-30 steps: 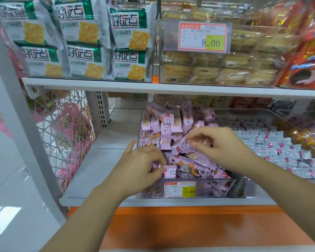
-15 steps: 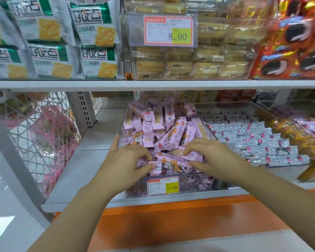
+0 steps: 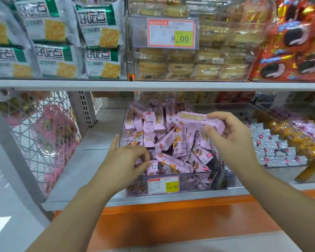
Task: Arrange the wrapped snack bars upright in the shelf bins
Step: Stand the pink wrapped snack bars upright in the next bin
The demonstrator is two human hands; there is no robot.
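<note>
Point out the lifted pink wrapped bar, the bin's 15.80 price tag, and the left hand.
Pink wrapped snack bar, lifted [image 3: 191, 121]: head view, middle of wrapper.
White-and-yellow 15.80 price tag [image 3: 163, 185]: head view, its centre.
Left hand [image 3: 125, 160]: head view, back of hand.

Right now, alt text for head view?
The right hand holds a pink snack bar above a clear shelf bin of jumbled pink bars; the left hand pinches a second bar at the bin's front left. Silver-wrapped bars lie in rows in the next bin right.
</note>
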